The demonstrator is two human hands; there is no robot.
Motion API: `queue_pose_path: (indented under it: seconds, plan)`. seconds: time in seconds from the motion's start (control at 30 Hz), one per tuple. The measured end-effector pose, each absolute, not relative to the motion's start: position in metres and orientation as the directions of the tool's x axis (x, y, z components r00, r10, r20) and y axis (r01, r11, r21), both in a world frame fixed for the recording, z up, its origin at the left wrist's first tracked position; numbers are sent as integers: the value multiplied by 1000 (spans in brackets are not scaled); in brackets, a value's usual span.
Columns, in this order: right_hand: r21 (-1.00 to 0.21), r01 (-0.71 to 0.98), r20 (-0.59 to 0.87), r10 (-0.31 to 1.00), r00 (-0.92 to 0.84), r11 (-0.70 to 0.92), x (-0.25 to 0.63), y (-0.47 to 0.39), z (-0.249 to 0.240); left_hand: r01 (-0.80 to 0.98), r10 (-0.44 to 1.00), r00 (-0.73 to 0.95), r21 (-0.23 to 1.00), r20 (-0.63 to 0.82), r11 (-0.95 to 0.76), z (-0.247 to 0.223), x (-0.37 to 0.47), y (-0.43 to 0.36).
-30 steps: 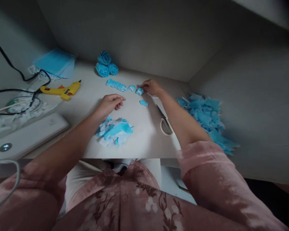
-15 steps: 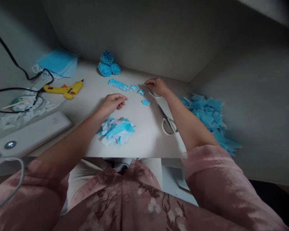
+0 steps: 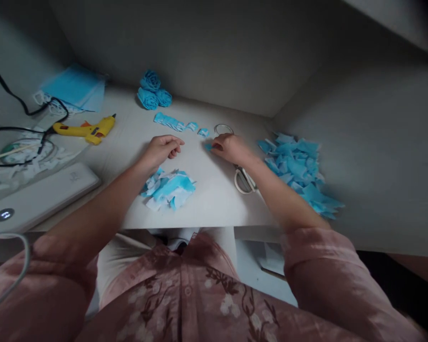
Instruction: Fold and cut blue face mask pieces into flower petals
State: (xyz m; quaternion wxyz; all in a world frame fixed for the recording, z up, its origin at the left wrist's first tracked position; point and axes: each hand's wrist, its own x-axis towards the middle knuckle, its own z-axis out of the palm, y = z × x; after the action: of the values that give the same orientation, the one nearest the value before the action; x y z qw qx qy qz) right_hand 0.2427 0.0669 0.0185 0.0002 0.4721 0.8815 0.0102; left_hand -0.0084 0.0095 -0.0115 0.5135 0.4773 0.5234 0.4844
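My right hand (image 3: 230, 148) is closed at the table, its fingertips pinching the edge of a small blue fabric piece (image 3: 209, 147). My left hand (image 3: 163, 147) hovers to the left with fingers curled and thumb against the index finger; whatever it may hold is too small to make out. Beyond the hands lie a row of folded blue pieces (image 3: 169, 121) and two separate folded ones (image 3: 203, 132). Close to my left wrist is a heap of blue and white scraps (image 3: 171, 189). Scissors (image 3: 243, 181) rest partly under my right wrist.
Three blue fabric roses (image 3: 150, 99) stand at the back. On the left are a yellow glue gun (image 3: 87, 130), blue face masks (image 3: 74, 88), a white power bank (image 3: 46, 194) and black cables (image 3: 12, 95). Blue cuttings (image 3: 296, 164) pile up at right, and a ring-shaped object (image 3: 224, 128) lies behind my right hand.
My right hand has come down and nearer to me, from beside the ring to the single blue piece, which it now grips. My left hand keeps its pose. The view has shifted slightly.
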Motion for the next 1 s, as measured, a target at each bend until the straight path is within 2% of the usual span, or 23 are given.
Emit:
queue_pose_path:
  seconds: [0.07,0.33,0.6,0.77,0.9,1.0]
  plan:
    - [46,832,40,832,-554,552,241,67,14,2,997,-17,998,-69,69,-12,-9,10]
    - [-20,864,89,862,-500,503,249,86,2,-15,997,-16,997,-76,76,-13,-10,11]
    - [16,963,79,960,-269,268,245,95,6,-19,996,-17,996,-85,85,-12,-9,10]
    - [-98,965,86,968,-235,243,257,112,19,-14,997,-14,997,-82,82,-13,-10,11]
    - [-79,961,-7,964,-267,265,264,119,15,4,996,-8,996,-87,87,-13,-11,11]
    - [-43,959,8,960,-279,279,271,120,6,10,996,-4,996,-88,88,-13,-10,11]
